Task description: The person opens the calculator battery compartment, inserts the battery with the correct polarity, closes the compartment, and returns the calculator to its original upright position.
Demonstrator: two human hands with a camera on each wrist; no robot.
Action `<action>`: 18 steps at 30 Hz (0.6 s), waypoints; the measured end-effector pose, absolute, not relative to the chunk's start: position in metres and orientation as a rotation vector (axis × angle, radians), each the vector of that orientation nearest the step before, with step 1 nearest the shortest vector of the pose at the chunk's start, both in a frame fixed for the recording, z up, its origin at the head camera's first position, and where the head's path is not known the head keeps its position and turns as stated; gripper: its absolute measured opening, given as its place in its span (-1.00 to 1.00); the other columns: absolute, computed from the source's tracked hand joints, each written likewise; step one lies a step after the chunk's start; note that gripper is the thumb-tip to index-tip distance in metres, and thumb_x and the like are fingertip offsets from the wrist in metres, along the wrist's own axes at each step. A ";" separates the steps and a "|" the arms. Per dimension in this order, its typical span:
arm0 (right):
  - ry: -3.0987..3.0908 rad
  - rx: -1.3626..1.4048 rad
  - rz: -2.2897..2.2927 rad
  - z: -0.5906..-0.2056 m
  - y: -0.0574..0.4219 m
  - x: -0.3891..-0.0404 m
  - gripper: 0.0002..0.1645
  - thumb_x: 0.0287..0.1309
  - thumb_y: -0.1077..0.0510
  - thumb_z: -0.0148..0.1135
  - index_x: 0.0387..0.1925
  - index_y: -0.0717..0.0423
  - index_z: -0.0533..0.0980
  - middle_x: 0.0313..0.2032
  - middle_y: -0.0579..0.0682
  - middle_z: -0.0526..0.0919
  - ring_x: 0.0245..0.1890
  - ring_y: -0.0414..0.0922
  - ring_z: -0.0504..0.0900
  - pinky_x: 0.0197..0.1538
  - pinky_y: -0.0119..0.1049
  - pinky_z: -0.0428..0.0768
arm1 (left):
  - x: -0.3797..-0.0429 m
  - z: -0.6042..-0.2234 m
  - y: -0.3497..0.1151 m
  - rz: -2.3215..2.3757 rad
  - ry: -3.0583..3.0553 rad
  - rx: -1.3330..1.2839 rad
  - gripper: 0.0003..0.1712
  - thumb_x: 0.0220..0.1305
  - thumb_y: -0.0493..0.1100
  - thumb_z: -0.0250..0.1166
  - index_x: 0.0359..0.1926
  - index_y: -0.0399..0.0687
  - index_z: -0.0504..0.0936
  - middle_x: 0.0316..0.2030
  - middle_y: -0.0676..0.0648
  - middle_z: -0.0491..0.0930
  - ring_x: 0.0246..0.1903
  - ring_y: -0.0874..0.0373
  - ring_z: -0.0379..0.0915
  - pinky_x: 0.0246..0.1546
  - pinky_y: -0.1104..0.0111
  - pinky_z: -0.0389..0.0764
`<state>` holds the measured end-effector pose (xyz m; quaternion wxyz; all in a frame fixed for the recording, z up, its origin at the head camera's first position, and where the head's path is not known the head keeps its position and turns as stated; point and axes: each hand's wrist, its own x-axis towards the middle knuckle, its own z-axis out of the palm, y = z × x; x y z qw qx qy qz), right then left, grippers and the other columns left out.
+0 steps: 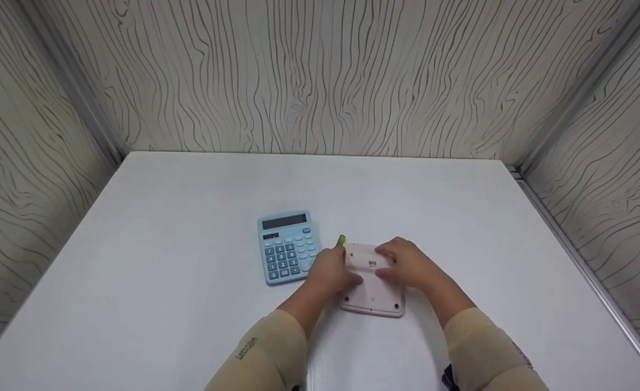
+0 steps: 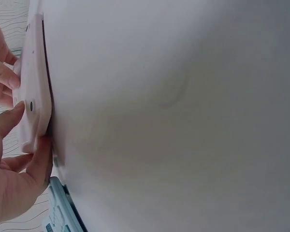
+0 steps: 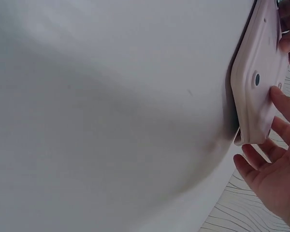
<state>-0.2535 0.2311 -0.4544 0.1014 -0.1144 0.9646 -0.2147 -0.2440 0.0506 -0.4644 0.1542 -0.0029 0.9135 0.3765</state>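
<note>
A pink calculator [image 1: 372, 288] lies face down, its back with dark feet and a small slot turned up. My left hand [image 1: 330, 270] grips its left edge, thumb on the back and fingers at the side. On the right edge is my right hand [image 1: 408, 263], its thumb resting on the back and its fingers around the side. In the right wrist view some fingertips [image 3: 239, 162] of that hand show just off the edge. A light blue calculator [image 1: 284, 255] lies face up beside my left hand, which covers part of its right side.
A small green item [image 1: 341, 239] sticks out beyond my left fingers, mostly hidden. The white table [image 1: 162, 244] extends around both calculators. Wood-patterned panels [image 1: 298, 76] stand behind and at both sides.
</note>
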 end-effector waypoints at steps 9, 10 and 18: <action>2.918 -0.406 -0.653 -0.455 0.221 -0.252 -0.55 0.07 0.02 0.26 0.01 0.09 0.54 -0.12 -0.07 0.58 -0.03 -0.05 0.51 0.11 -0.11 0.42 | -0.242 -0.463 0.052 1.006 2.664 0.023 -0.18 -0.10 0.01 0.45 0.19 -0.16 0.36 0.00 -0.13 0.47 -0.08 0.09 0.40 0.06 0.23 0.43; 2.932 -0.404 -0.638 -0.455 0.220 -0.252 -0.57 0.08 0.02 0.26 -0.01 0.09 0.55 -0.13 -0.06 0.60 -0.03 -0.04 0.53 0.10 -0.11 0.43 | -0.241 -0.463 0.052 1.000 2.667 0.021 -0.18 -0.10 0.01 0.46 0.20 -0.15 0.36 -0.01 -0.13 0.47 -0.09 0.09 0.40 0.06 0.24 0.43; 3.055 -0.555 -0.271 -0.453 0.210 -0.249 -0.72 0.11 0.06 0.21 -0.18 0.11 0.62 -0.27 -0.02 0.64 -0.20 -0.04 0.61 -0.05 -0.14 0.53 | -0.241 -0.466 0.053 0.991 2.691 0.025 -0.14 -0.12 -0.01 0.47 0.22 -0.16 0.34 -0.01 -0.13 0.47 -0.11 0.09 0.41 0.04 0.25 0.44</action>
